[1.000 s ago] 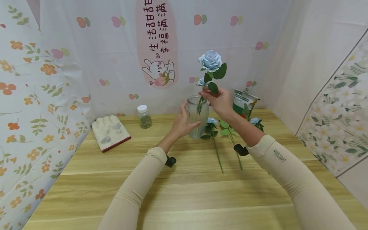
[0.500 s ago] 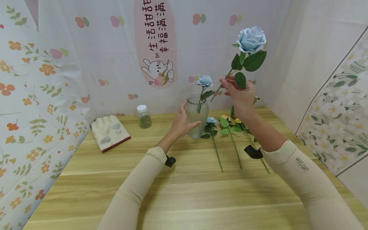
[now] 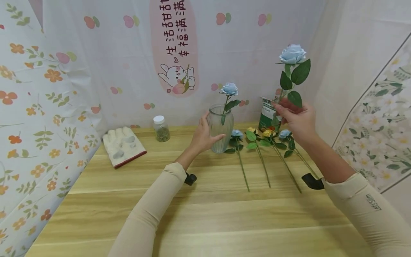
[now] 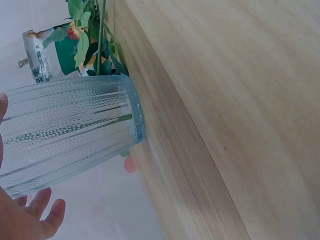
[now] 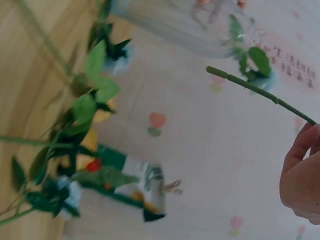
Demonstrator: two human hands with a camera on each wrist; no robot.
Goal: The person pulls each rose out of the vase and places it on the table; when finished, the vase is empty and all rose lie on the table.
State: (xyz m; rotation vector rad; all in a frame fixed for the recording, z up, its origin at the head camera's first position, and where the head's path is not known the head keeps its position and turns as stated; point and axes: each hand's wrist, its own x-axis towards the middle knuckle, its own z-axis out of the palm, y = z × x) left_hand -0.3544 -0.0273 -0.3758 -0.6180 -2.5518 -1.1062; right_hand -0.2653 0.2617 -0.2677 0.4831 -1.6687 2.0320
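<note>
My left hand (image 3: 205, 136) holds a ribbed clear glass vase (image 3: 221, 137) upright on the table, thumb on its near side. One blue rose (image 3: 229, 89) stands in the vase, leaning slightly right. The vase base (image 4: 135, 112) rests on the wood in the left wrist view. To the right, my right hand (image 3: 297, 119) pinches the stem of another blue rose (image 3: 292, 55), bloom up, above the table. Its bare lower stem (image 5: 250, 87) sticks out past the fingers in the right wrist view. On the table lie several flowers, including a blue rose (image 3: 237, 134) and a yellow flower (image 3: 269, 132).
A green and white pouch (image 3: 267, 114) stands at the back right behind the flowers. A white-capped jar (image 3: 161, 128) of dried green bits is left of the vase, and a cream work glove (image 3: 123, 147) farther left. Patterned cloth (image 3: 128, 71) hangs behind the table.
My right hand has moved right, away from the vase mouth, taking one blue rose with it. The other rose stays in the vase. My left hand keeps its place on the vase.
</note>
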